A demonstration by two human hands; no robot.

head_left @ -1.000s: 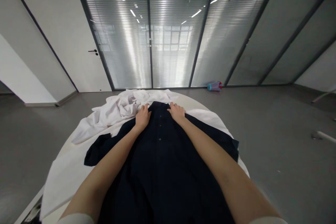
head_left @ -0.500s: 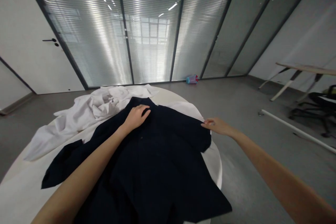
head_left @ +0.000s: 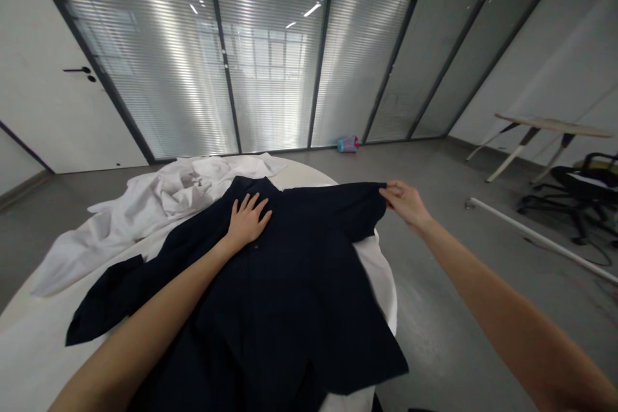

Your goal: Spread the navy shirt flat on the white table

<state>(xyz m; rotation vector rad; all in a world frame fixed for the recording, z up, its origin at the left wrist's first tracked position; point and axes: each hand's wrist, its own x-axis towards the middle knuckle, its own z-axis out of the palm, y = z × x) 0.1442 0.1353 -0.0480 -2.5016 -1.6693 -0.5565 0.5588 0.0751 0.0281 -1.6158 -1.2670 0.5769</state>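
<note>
A dark navy shirt lies spread on a round white table. My left hand rests flat on the shirt near its collar, fingers apart. Off the table's right edge, my right hand pinches the end of the shirt's right sleeve and holds it stretched out, lifted above the table. The shirt's other sleeve lies limp at the left.
A crumpled white garment is heaped on the table's far left side. On the floor by the glass wall lies a blue and pink object. At the right are a desk, a black office chair and a white pole.
My right hand left the collar, went to the right and took hold of the sleeve end, now raised and pulled out. My left hand stayed near the collar and flattened. The view turned right.
</note>
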